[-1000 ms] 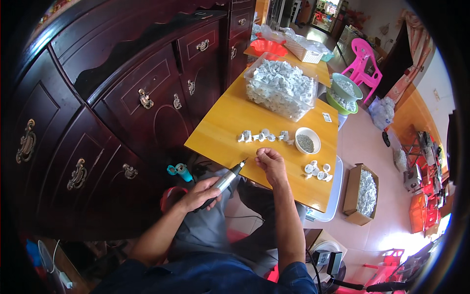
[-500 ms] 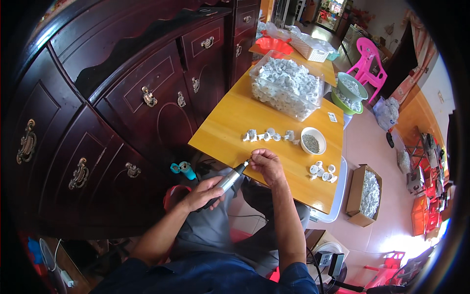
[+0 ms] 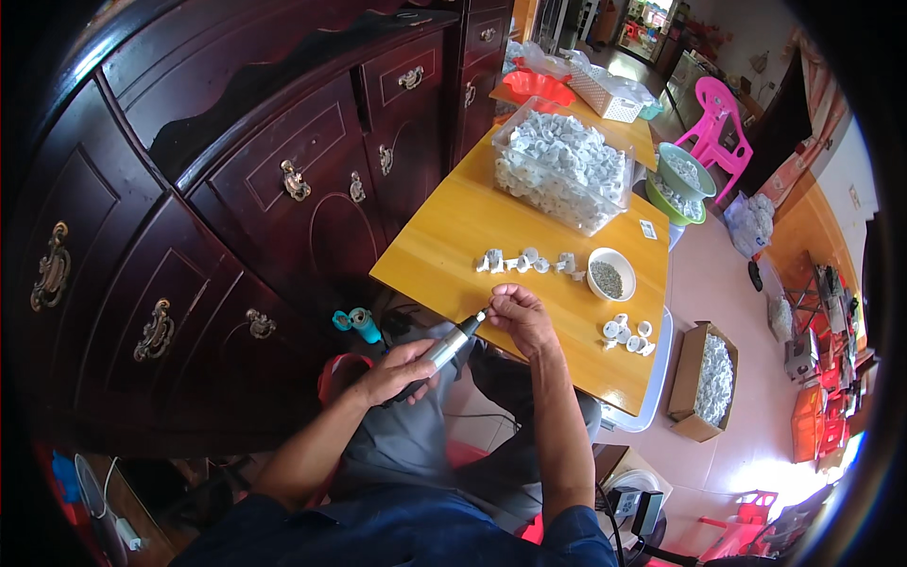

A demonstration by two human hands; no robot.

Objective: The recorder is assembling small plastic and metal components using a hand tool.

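Observation:
My left hand (image 3: 403, 372) is wrapped round a silver and black electric screwdriver (image 3: 448, 350), which points up and to the right. At its tip, the thumb and fingers of my right hand (image 3: 525, 323) are pinched together next to a small white piece (image 3: 481, 317); what exactly they grip is too small to make out. Both hands are over the near edge of the yellow wooden table (image 3: 439, 250). Beyond them lies a row of small white plastic parts (image 3: 531, 260). A white bowl (image 3: 625, 268) of small grey metal pieces stands beside that row, and more white parts (image 3: 619, 331) sit nearer, to the right.
A clear plastic bin (image 3: 605, 219) heaped with white parts stands farther back on the table. Dark wooden cabinets (image 3: 283, 217) line the left. On the floor to the right are a cardboard box (image 3: 687, 383) of white parts and a pink chair (image 3: 713, 123).
The view has shifted slightly, so the table and its contents appear a little farther right. Both hands keep nearly the same pose, with the screwdriver tip still beside my right fingers.

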